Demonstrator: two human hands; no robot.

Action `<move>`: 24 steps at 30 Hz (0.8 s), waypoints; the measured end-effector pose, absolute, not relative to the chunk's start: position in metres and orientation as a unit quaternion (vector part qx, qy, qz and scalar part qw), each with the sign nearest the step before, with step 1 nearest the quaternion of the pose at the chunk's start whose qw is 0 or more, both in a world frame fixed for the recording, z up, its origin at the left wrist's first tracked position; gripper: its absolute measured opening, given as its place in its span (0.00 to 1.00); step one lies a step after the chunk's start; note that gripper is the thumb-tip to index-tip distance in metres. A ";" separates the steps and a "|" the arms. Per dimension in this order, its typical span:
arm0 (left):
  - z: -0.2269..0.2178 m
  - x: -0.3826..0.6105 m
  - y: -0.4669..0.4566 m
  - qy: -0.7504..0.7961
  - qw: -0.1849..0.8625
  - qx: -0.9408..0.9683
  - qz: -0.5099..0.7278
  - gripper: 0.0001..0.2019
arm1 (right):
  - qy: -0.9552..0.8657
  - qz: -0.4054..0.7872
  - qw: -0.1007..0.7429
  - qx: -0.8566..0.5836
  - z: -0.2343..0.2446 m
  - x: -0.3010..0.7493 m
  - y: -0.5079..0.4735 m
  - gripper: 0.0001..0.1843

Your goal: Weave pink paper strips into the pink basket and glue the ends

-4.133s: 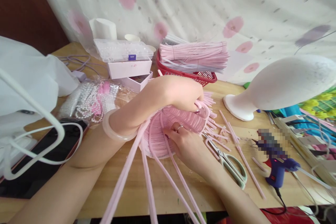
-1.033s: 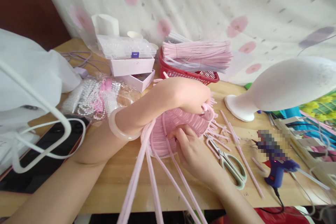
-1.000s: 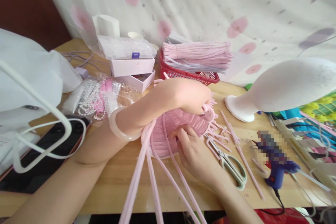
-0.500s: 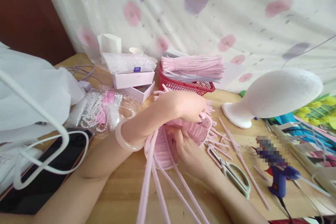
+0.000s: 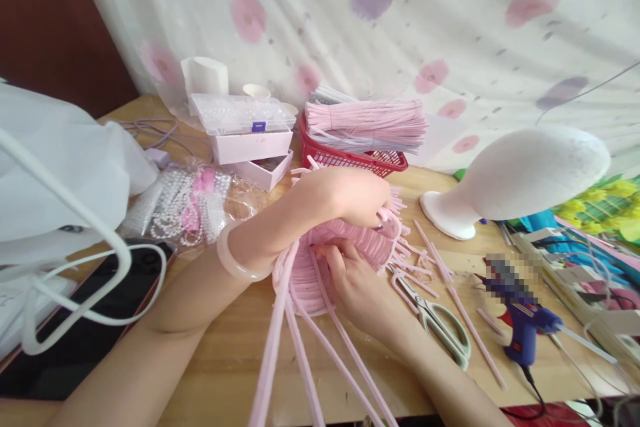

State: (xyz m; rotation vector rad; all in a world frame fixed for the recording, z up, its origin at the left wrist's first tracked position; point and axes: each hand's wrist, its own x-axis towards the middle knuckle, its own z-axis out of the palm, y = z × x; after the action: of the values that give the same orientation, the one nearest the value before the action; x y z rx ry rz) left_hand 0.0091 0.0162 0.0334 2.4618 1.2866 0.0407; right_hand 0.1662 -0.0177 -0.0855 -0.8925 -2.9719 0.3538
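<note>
A round pink piece woven from chenille stems (image 5: 305, 270) lies on the wooden table (image 5: 235, 340) in front of me. My left hand (image 5: 350, 197), with a pale bangle on the wrist, is closed over its far rim, fingertips pinching stem ends. My right hand (image 5: 350, 280) reaches inside the piece with fingers curled against the weave. Several long loose pink stems (image 5: 295, 360) trail from the piece toward me.
Scissors (image 5: 437, 323) and cut stem pieces lie right of the piece. A blue glue gun (image 5: 525, 333) stands further right. A white foam head (image 5: 530, 177) lies on its side. Behind are a red basket (image 5: 350, 160) of pink stems, bead boxes (image 5: 245, 130), bagged pearls (image 5: 185, 203) and white cloth (image 5: 55, 173).
The camera tilted up a little, so more curtain shows. My right hand has slid deeper into the woven piece. The left hand keeps its grip on the rim.
</note>
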 end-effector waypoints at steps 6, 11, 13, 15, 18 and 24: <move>0.034 0.010 0.017 0.465 0.170 0.869 0.008 0.15 | -0.952 0.103 0.015 -0.287 -0.085 0.168 -0.020 0.17; 0.033 0.010 0.018 0.458 0.167 0.873 -0.001 0.14 | -0.964 0.067 0.047 -0.251 -0.090 0.167 -0.018 0.22; 0.034 0.009 0.017 0.458 0.166 0.873 0.000 0.14 | -0.968 0.043 0.046 -0.243 -0.091 0.165 -0.016 0.22; 0.035 0.009 0.015 0.461 0.168 0.871 -0.004 0.14 | -0.969 0.028 0.041 -0.242 -0.091 0.163 -0.014 0.22; 0.035 0.009 0.015 0.462 0.167 0.871 -0.005 0.14 | -0.968 0.025 0.040 -0.248 -0.092 0.160 -0.012 0.22; 0.033 0.010 0.018 0.459 0.166 0.873 -0.007 0.15 | -0.966 0.042 0.052 -0.250 -0.091 0.160 -0.012 0.23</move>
State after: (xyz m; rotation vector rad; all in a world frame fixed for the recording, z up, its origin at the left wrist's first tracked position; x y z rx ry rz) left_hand 0.0097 0.0181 0.0331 2.4851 1.3073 -0.0197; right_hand 0.1597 -0.0120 -0.0914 -0.7606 -2.9374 0.1277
